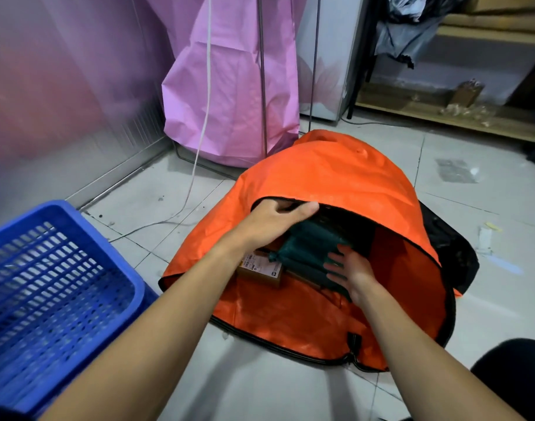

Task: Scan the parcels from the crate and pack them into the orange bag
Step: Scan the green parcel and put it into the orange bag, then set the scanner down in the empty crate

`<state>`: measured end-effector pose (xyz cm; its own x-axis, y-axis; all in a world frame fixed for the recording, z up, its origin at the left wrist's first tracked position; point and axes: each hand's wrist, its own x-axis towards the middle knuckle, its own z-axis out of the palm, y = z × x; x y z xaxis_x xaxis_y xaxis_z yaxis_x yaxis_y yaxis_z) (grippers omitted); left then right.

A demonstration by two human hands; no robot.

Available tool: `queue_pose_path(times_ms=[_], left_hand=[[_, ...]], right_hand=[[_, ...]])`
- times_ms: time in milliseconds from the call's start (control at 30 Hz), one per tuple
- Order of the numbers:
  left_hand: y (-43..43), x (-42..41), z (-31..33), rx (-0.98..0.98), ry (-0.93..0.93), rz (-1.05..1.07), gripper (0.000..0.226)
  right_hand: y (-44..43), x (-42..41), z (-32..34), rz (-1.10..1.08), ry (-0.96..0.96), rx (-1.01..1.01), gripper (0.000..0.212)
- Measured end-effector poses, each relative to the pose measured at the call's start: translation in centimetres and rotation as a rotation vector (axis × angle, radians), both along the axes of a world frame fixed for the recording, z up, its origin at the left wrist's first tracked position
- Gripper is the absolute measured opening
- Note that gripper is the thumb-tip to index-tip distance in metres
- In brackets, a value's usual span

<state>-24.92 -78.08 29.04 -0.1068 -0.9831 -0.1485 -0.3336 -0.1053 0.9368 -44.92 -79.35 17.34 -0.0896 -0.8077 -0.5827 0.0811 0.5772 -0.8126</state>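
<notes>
brown box [261,270] label, print too small to read

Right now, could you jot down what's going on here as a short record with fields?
Setting: tiled floor
Bag: orange bag, lying open towards the person
Inside: dark green parcel; brown labelled box beside it
Left hand: at the bag's upper rim, fingertips hidden
Right hand: fingers spread, flat on the green parcel
Crate: blue crate, left of the bag
</notes>
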Motion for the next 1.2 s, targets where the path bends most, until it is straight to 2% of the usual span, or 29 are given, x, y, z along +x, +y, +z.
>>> queue_pose_path(times_ms=[67,167,400,633,900,1067,1200], left_hand=[[0.9,0.5,0.0,-0.010,-0.073,-0.105,0.044],[1.6,1.8,0.3,0.020,-0.189,-0.104,0.066],[3.8,4.6,0.2,0.081,-0.242,0.049,0.046],[7.8,6.9,1.7,0.079,-0.180,0.174,0.023],[15.8,17.9,8.3,0.086,-0.265,0.353,0.019],[23.9,24.6,11.2,0.000,-0.133,0.586,0.024],[31.1,29.8,10.4,-0.022,-0.091,0.765,0.023]], right_hand=[[0.5,0.1,0.2,0.022,0.028,0.016,0.044],[1.0,0.1,0.7,0.091,0.076,0.020,0.043],[2.2,0.7,2.7,0.207,0.233,0.028,0.040],[5.6,7.5,8.2,0.506,0.289,-0.118,0.021],[9.2,16.2,13.9,0.650,0.118,-0.288,0.022],[12.6,24.0,16.9,0.859,0.173,-0.402,0.019],[16.2,31.5,17.7,1.080,0.270,-0.460,0.013]])
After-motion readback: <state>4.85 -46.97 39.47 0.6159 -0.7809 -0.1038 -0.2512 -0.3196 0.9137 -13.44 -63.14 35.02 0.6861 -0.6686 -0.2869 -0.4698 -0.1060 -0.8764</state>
